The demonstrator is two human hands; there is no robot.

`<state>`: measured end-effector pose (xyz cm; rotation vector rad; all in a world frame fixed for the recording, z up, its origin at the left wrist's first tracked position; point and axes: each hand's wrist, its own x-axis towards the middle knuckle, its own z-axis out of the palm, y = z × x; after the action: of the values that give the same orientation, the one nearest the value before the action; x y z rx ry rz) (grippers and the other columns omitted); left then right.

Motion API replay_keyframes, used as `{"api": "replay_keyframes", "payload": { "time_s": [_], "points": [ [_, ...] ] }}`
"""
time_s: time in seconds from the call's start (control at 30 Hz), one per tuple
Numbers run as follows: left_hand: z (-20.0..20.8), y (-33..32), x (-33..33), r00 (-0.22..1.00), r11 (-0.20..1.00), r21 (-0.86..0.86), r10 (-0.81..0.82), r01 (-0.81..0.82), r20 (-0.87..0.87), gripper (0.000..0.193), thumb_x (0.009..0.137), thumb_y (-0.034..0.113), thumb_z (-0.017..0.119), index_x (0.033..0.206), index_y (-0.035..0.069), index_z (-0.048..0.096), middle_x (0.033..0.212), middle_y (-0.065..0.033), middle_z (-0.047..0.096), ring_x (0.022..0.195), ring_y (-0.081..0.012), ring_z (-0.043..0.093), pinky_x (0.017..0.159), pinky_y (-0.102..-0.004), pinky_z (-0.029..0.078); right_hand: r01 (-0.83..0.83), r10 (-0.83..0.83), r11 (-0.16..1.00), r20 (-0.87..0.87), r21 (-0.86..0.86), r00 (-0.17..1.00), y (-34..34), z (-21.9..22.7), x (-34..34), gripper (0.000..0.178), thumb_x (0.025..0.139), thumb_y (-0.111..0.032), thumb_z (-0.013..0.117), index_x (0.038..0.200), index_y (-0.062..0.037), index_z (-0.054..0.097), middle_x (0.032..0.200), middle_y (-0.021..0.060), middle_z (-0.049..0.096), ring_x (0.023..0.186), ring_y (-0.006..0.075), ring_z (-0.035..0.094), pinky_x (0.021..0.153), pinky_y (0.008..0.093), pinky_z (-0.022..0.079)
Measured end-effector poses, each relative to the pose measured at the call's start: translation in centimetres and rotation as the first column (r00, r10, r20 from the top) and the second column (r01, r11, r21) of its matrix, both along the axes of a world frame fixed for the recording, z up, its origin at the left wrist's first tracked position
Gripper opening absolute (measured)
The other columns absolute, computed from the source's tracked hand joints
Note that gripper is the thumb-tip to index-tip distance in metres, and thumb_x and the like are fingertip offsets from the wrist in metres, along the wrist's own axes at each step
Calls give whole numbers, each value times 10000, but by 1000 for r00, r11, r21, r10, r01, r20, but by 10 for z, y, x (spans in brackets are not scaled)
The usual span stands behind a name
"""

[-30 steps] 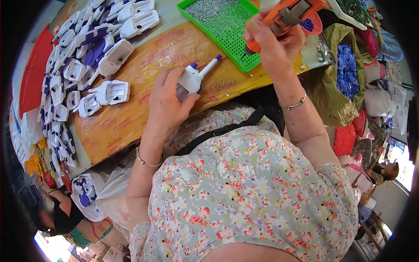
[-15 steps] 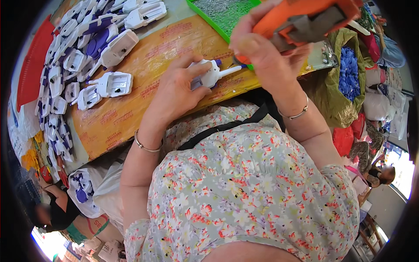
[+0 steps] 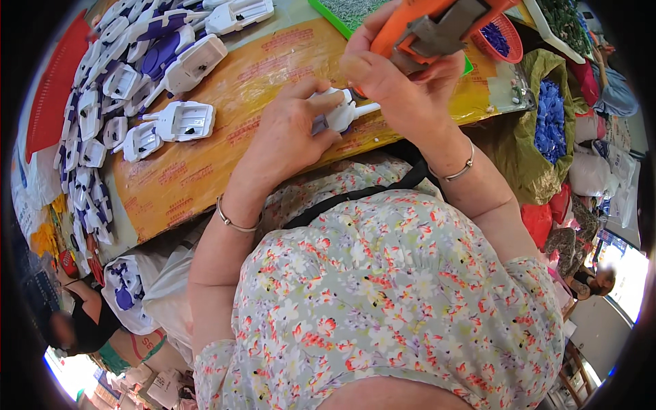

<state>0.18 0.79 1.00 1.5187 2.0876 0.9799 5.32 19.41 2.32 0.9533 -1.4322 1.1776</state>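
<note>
My left hand (image 3: 290,133) grips a white plastic housing (image 3: 342,109) with a thin stem, holding it down near the table's front edge. Part of the housing is hidden behind my fingers. In my right hand (image 3: 403,89) is an orange-and-grey power screwdriver (image 3: 437,34), its nose tilted down toward the housing. The nose end is at the housing, though I cannot tell whether it touches a screw. Left of my left hand lie two open white housings (image 3: 183,121), their hollow sides up.
A big heap of white and purple housings (image 3: 160,58) covers the table's left. At the back, a green tray (image 3: 335,17) holds small metal pieces. A red basket (image 3: 497,41) of blue pieces stands right of it. An olive sack (image 3: 523,137) with blue parts hangs beyond the right edge.
The screwdriver in my right hand has come down and left, bringing its nose to the housing. My left hand keeps its grip. The view has shifted slightly, showing the red basket.
</note>
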Motion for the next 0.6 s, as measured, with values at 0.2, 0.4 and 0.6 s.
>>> {"api": "replay_keyframes", "payload": {
  "time_s": [0.2, 0.4, 0.6],
  "points": [
    [-7, 2, -3, 999, 999, 29, -34, 34, 1, 429, 674, 69, 763, 1096, 47, 696, 1105, -148, 631, 1025, -372, 606, 882, -444, 506, 520, -240, 805, 644, -287, 727, -45, 6, 33, 333, 747, 46, 811, 988, 2, 587, 783, 55, 653, 652, 95, 626, 589, 250, 512],
    [-3, 2, -1, 999, 999, 14, -31, 32, -28, 422, 676, 75, 739, 1095, 46, 695, 1104, -147, 628, 1010, -382, 603, 874, -448, 509, 312, -147, 940, 656, -141, 740, -38, 8, 36, 223, 837, 24, 657, 1026, -6, 543, 822, 45, 596, 702, 110, 570, 632, 269, 478],
    [-8, 3, -1, 994, 995, 92, -16, 25, -105, 441, 683, 106, 738, 1119, 71, 680, 1073, -158, 611, 983, -376, 605, 855, -440, 512, 326, -123, 916, 613, -232, 781, -40, 8, 39, 284, 834, 25, 652, 1085, -21, 528, 823, 28, 586, 697, 99, 565, 632, 246, 469]
  ]
}}
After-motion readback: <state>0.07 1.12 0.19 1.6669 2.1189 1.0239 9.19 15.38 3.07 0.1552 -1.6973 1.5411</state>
